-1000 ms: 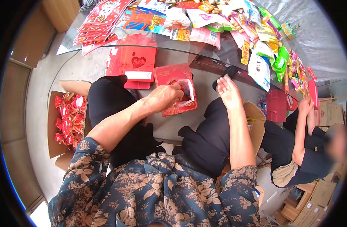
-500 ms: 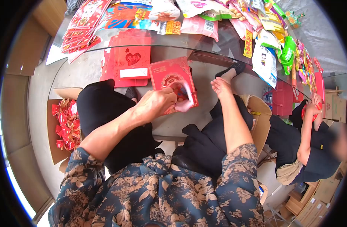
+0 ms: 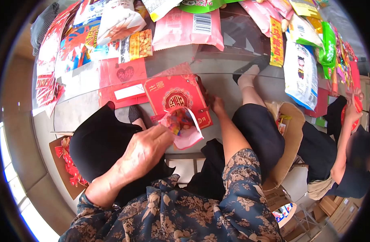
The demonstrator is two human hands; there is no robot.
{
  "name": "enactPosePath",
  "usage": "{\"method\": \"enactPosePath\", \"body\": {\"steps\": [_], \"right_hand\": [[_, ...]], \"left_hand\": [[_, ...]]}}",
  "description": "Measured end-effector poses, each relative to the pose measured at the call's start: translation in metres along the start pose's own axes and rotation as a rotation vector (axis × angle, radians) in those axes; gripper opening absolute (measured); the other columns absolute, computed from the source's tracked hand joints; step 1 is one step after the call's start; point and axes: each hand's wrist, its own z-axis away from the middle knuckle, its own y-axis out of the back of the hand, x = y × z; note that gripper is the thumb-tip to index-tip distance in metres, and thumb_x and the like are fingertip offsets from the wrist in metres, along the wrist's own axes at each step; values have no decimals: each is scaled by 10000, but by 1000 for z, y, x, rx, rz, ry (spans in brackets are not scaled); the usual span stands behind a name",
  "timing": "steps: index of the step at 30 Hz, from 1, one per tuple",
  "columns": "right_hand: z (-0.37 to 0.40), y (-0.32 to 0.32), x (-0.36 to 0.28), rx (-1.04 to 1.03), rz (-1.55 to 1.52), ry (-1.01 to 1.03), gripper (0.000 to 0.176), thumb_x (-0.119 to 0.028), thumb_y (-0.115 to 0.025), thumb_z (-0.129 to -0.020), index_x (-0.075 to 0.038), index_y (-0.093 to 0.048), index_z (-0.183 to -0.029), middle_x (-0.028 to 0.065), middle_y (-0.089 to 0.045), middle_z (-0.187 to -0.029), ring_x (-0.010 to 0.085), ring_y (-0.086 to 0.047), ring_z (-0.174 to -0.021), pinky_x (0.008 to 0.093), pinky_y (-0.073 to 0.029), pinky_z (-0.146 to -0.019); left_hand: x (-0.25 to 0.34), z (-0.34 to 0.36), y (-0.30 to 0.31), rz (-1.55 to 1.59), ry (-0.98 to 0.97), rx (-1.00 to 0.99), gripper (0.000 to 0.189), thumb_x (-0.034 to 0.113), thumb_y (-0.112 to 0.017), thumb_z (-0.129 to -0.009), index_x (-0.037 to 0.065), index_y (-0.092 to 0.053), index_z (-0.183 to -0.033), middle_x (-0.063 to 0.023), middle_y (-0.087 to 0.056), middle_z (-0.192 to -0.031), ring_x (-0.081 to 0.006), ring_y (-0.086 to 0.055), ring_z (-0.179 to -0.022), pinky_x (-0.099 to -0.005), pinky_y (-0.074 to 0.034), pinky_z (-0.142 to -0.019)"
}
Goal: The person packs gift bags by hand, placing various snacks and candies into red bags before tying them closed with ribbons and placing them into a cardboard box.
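Pinched in my left hand (image 3: 146, 150) is the edge of an open pink-and-white pouch (image 3: 186, 135), with colourful wrapped sweets showing inside. Behind the pouch stands a red gift box (image 3: 169, 89) with a gold-edged round emblem, its lower front partly covered by the pouch. My right hand (image 3: 217, 105) is at the right side of the box, and its fingers are mostly hidden there. Flat red boxes (image 3: 122, 74), one with a heart print and a white label, lie left of the gift box.
Snack bags (image 3: 187, 30) and red packets (image 3: 52, 60) lie on the glass table (image 3: 173, 60). Cardboard boxes stand at both sides, the left one (image 3: 64, 175) holding red wrapped bundles (image 3: 68, 161). A co-worker's hands (image 3: 352, 111) hold something red at the right.
My right hand has moved from the open space down to the box's right side. The pouch has moved lower, out in front of the box. The view has shifted closer to the table.
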Motion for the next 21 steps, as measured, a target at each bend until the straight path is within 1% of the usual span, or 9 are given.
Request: {"method": "enactPosePath", "body": {"steps": [4,7,10,12,14,17,18,20,21], "right_hand": [[-28,-22,10,-176,-332,-79,449,-419,-562,-878,-80,-617,-1166,189,-649,-1109,368,-618,-1030,416,-475,-861],[-54,-35,20,-211,-48,209,526,-495,-494,-912,-77,-596,-1214,202,-624,-1158,416,-577,-1064,442,-446,-909],[-57,-30,16,-207,65,308,540,-476,-495,-911,-83,-542,-1277,215,-562,-1254,411,-521,-1159,449,-422,-962],[-55,-25,13,-254,154,280,514,-453,-498,-905,-93,-540,-1270,220,-543,-1264,394,-508,-1175,445,-421,-963],[-54,-25,13,-135,218,293,460,-440,-513,-889,-92,-626,-1168,212,-625,-1147,375,-597,-1074,427,-464,-887],[-64,-6,29,-188,191,123,371,-360,-546,-876,-73,-656,-1085,193,-655,-1076,366,-624,-1019,427,-478,-854],[-66,8,27,-195,294,198,341,-335,-547,-873,-65,-662,-1047,182,-665,-1021,340,-638,-972,413,-486,-826],[-38,52,-15,-221,492,349,287,-285,-548,-867,-50,-674,-971,161,-684,-911,287,-668,-877,386,-500,-768],[-13,77,-45,-308,433,292,251,-259,-547,-862,-55,-673,-938,142,-678,-870,270,-661,-821,387,-500,-729]], "left_hand": [[-4,-3,2,29,22,-23,158,-36,-665,-751,-5,-582,-881,-122,-570,-847,-305,-615,-760,-374,-511,-641],[-7,-4,3,39,3,-38,166,-32,-654,-724,-5,-585,-873,-115,-577,-858,-291,-622,-775,-364,-521,-654],[-9,-2,4,43,-9,-45,191,-13,-635,-690,-8,-585,-875,-111,-587,-882,-284,-624,-799,-354,-528,-679],[-9,0,3,49,-10,-23,194,-9,-633,-690,-10,-582,-878,-112,-589,-893,-285,-624,-805,-354,-528,-688],[-10,0,6,42,-1,-32,181,-6,-622,-703,-5,-575,-878,-110,-581,-885,-287,-618,-790,-352,-524,-677],[-10,1,4,40,-10,-9,142,0,-600,-731,4,-563,-868,-111,-553,-845,-289,-605,-777,-364,-506,-634],[-10,1,3,29,-22,-5,147,-4,-600,-725,8,-549,-863,-114,-538,-842,-296,-598,-774,-375,-504,-636],[-7,4,3,6,-29,-4,162,-11,-599,-714,18,-522,-853,-120,-508,-836,-310,-584,-768,-397,-499,-641],[-6,5,2,-4,-52,10,158,-11,-603,-719,17,-508,-843,-125,-504,-831,-319,-588,-790,-402,-499,-635]]}}
